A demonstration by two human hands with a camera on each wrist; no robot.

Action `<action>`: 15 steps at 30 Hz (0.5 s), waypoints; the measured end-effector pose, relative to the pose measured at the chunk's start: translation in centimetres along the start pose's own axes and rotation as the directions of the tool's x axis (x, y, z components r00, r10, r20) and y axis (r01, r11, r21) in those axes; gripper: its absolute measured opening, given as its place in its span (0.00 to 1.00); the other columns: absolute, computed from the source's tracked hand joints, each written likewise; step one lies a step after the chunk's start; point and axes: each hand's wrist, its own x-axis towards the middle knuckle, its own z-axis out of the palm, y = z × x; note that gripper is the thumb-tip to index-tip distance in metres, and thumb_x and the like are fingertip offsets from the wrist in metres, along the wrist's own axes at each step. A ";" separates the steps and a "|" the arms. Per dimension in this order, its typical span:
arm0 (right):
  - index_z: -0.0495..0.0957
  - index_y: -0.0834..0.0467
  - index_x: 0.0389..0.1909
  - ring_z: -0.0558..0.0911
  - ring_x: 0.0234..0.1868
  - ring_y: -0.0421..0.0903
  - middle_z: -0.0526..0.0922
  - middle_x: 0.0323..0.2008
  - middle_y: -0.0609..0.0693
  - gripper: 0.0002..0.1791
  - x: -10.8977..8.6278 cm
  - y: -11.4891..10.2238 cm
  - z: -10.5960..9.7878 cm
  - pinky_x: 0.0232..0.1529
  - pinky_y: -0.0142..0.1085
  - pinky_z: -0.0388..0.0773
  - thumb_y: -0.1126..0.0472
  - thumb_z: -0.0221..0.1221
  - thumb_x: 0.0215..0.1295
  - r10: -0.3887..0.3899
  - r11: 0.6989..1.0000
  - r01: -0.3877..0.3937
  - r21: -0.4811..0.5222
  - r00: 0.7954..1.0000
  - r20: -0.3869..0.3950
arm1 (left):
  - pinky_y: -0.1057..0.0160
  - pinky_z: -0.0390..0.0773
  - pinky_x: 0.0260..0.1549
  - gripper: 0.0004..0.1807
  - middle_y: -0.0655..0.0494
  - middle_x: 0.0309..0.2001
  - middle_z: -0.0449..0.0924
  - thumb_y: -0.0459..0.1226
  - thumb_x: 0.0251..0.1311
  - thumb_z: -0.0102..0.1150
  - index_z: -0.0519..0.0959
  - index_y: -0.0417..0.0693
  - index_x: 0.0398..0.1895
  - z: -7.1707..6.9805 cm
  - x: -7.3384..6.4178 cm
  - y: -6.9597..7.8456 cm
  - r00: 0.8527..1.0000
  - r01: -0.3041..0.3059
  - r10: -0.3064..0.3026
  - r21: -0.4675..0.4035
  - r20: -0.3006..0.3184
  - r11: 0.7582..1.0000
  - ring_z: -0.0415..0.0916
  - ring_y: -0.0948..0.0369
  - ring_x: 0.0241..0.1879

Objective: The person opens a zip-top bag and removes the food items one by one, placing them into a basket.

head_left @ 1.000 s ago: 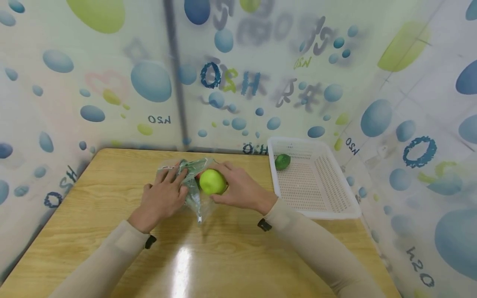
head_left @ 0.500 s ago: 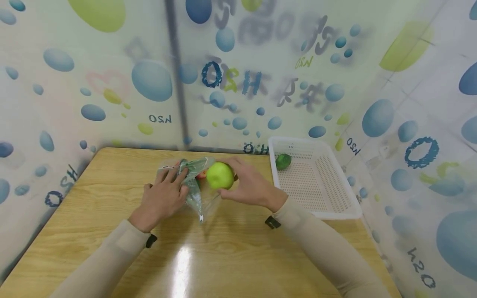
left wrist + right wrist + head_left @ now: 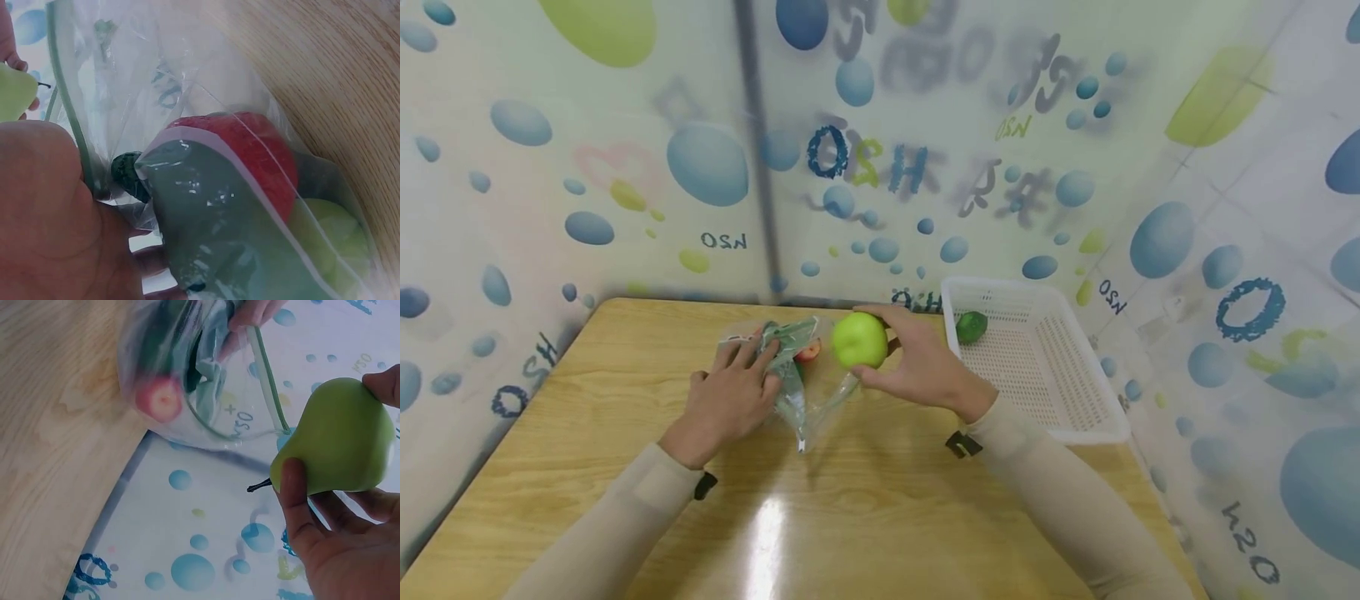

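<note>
My right hand [image 3: 925, 358] grips a green pear [image 3: 860, 341] with thumb and fingers, just right of the mouth of a clear plastic zip bag [image 3: 790, 400]. The pear's dark stem shows in the right wrist view. My left hand [image 3: 730, 404] lies over the bag's left part and holds its green-tinted flap [image 3: 212, 375]. Inside the bag, a red fruit [image 3: 269, 156] and a pale green fruit [image 3: 334, 231] show through the plastic in the left wrist view. A small dark green piece [image 3: 129, 175] sits by the bag's opening. The flap hides part of the contents.
A white perforated basket [image 3: 1075, 367] stands at the right rear of the wooden table [image 3: 865, 517], with a dark green fruit [image 3: 972, 327] in its left corner. A patterned wall [image 3: 880, 208] rises right behind the table's back edge.
My right hand has drawn the pear out of the bag, moving right and slightly back. More of the red fruit shows in the bag. The left hand stays in place.
</note>
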 end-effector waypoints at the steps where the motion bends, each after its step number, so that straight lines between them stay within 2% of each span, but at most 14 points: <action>1: 0.75 0.59 0.83 0.88 0.62 0.51 0.84 0.73 0.55 0.43 0.0 0.0 -0.2 0.54 0.39 0.94 0.56 0.80 0.70 -0.006 1.000 0.006 0.001 1.000 -0.012 | 0.05 0.67 0.67 0.38 0.39 0.97 0.50 0.47 0.89 0.30 0.58 0.49 0.97 0.0 0.0 0.0 1.000 0.000 0.000 -0.002 0.001 1.000 0.51 0.30 0.92; 8: 0.75 0.57 0.84 0.90 0.63 0.53 0.84 0.73 0.56 0.44 -0.3 1.2 -2.2 0.54 0.47 0.96 0.56 0.80 0.70 0.007 0.998 -0.011 -0.056 0.997 -0.072 | 0.06 0.68 0.67 0.38 0.40 0.97 0.50 0.47 0.89 0.29 0.58 0.50 0.97 -0.2 0.0 0.2 1.000 0.004 -0.004 -0.007 0.001 1.000 0.51 0.31 0.92; 15: 0.74 0.61 0.84 0.89 0.59 0.54 0.84 0.72 0.59 0.44 -1.1 4.2 -4.4 0.53 0.47 0.94 0.55 0.80 0.71 0.088 0.981 -0.101 -0.168 0.993 -0.082 | 0.06 0.69 0.65 0.37 0.40 0.97 0.51 0.47 0.90 0.29 0.58 0.49 0.97 -0.1 0.1 0.1 1.000 0.004 -0.004 0.010 -0.001 1.000 0.52 0.31 0.92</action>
